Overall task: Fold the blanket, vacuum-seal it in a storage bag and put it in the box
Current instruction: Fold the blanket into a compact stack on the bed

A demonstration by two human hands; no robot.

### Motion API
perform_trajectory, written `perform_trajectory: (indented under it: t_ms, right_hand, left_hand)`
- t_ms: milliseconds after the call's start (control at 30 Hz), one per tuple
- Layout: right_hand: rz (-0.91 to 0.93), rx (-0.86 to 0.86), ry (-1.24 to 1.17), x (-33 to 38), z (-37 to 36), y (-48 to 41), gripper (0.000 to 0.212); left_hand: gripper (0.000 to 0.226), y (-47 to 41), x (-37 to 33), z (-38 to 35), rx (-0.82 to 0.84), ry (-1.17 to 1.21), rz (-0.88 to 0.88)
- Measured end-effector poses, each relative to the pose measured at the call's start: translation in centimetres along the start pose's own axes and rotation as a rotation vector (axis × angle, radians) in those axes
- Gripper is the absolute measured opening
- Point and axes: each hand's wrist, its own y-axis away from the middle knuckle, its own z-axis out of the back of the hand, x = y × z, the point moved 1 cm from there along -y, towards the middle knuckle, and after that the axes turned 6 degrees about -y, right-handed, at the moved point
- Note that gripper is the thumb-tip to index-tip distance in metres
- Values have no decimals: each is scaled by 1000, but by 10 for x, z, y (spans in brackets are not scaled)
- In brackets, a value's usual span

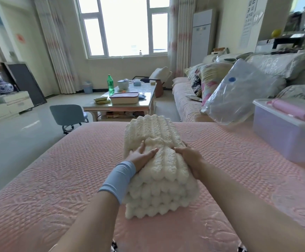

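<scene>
A cream ribbed fluffy blanket (155,131) lies folded in a thick stack in the middle of the pink quilted bed (57,179). My left hand (141,155), with a light blue wrist sleeve, presses on the upper layer's left side. On the right side, my right hand (189,157) grips the fold, fingers curled into the fabric. A clear plastic storage bag (239,95) with a blue valve leans at the bed's far right. Beside the bag stands a translucent lidded box (284,135) with a pink pump (291,109) on its lid.
A sofa (186,99) with pillows runs along the right. Beyond the bed's far edge stand a glass coffee table (126,104) with a green bottle and a container, and a small blue chair (68,113). Tiled floor lies to the left.
</scene>
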Motion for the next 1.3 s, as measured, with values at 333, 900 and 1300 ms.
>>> perform_trajectory:
  t_ms: [333,900,1300]
  right_hand:
    - [-22,-238,952,45,92,14,59]
    - [254,-68,1659,59,32,-55,56]
    - [18,-16,1559,7,72,-135,80]
  left_hand:
    - [91,-8,-72,-76,121,-189,-57]
    - [45,-100,-107,-36,-449,-609,-339]
    - [62,-195,-60,-85,-92,-246,-207]
